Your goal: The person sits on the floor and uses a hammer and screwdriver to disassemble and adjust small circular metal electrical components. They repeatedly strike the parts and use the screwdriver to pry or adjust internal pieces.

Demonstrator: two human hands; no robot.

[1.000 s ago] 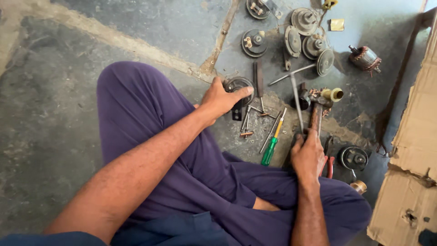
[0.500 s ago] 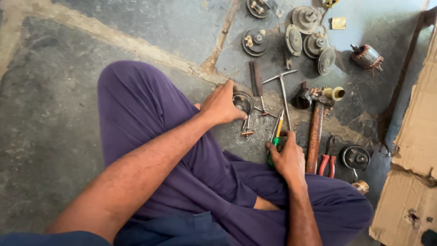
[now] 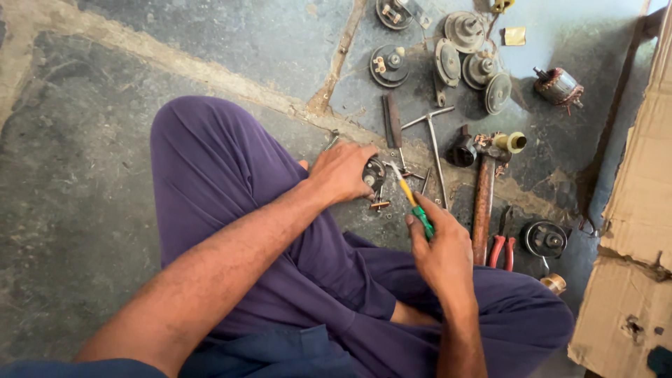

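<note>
Screwdriver, green-yellow handle, clamped in right hand, left hand closed over round dark part on floor.

A cracked grey stone floor is seen, on which round metal motor parts, a hammer, red-handled pliers, a T-shaped wrench and torn cardboard are laid.

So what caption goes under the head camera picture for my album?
Right hand holds a green-and-yellow-handled screwdriver while left hand steadies a small round dark metal part.
</note>
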